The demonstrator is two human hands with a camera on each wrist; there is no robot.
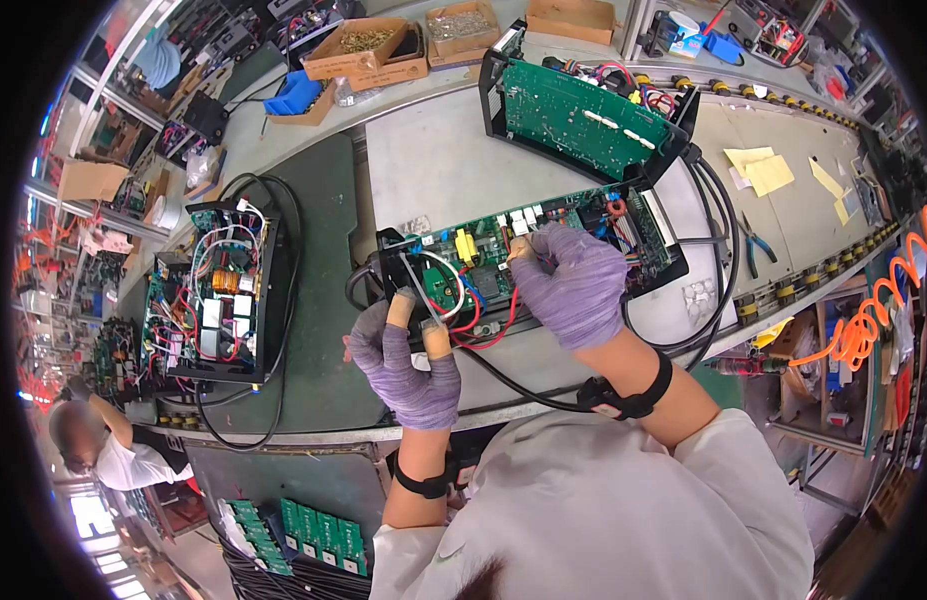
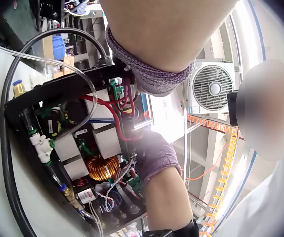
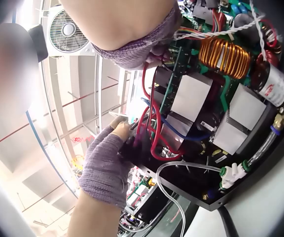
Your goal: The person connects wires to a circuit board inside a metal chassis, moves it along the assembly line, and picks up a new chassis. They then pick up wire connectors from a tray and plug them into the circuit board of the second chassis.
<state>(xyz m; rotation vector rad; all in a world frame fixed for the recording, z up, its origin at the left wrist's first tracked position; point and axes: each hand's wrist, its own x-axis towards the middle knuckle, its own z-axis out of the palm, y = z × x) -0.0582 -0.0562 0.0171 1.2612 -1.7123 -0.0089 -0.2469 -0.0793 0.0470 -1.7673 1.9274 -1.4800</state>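
A long unit with a green circuit board [image 1: 491,282] lies in front of me. My left hand [image 1: 408,375] has its capped fingers curled at the black end panel [image 1: 391,268], gripping its near edge; the right wrist view shows the left hand [image 3: 105,165] at that panel [image 3: 181,185]. Over the middle of the board, my right hand [image 1: 578,285] is bent, its thumb and fingertips pinching a red wire [image 1: 510,318]. That wire [image 3: 146,81] runs up to the right hand [image 3: 142,57]; the exact contact is partly hidden. Both hands wear purple gloves.
Behind stands another unit with a green board [image 1: 583,120]. An open unit [image 1: 223,290] sits at left, near black cables. Pliers [image 1: 753,245] and yellow papers [image 1: 768,172] lie at right, boxes [image 1: 358,48] at the back. A person [image 1: 113,440] is at far left.
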